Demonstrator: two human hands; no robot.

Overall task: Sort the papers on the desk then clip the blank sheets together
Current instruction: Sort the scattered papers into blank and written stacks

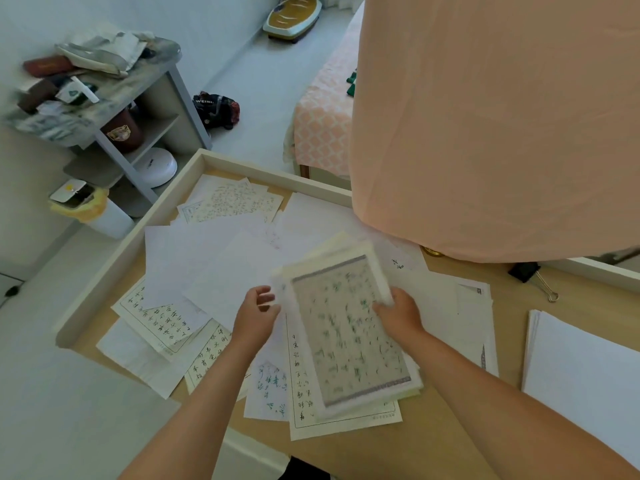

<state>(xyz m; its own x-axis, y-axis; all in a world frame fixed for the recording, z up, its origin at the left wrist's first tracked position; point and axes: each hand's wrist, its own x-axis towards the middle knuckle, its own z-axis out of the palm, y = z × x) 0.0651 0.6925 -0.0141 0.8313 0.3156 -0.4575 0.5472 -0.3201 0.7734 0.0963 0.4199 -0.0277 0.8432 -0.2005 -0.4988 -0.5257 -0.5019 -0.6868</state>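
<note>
The wide wooden surface (363,455) with its raised rim fills the view, and a peach cloth (502,133) hangs over its far right corner. Across the middle and left lies a loose spread of papers (207,265), blank sheets mixed in with handwritten ones, so there is plenty left to sort! Over on the right edge sits a neat blank stack (581,368), well apart from the mess, and that looks like the pile to be clipped. Front and centre is a written bundle (346,327), lifted off the spread. The right hand (398,313) grips its right edge, thumb on top. The left hand (256,317) sits at its left edge with fingers curled, though the blur hides whether it actually grips. The black binder clip (526,271) lies untouched near the cloth. Sorting seems roughly midway, and clipping is not yet begun.
</note>
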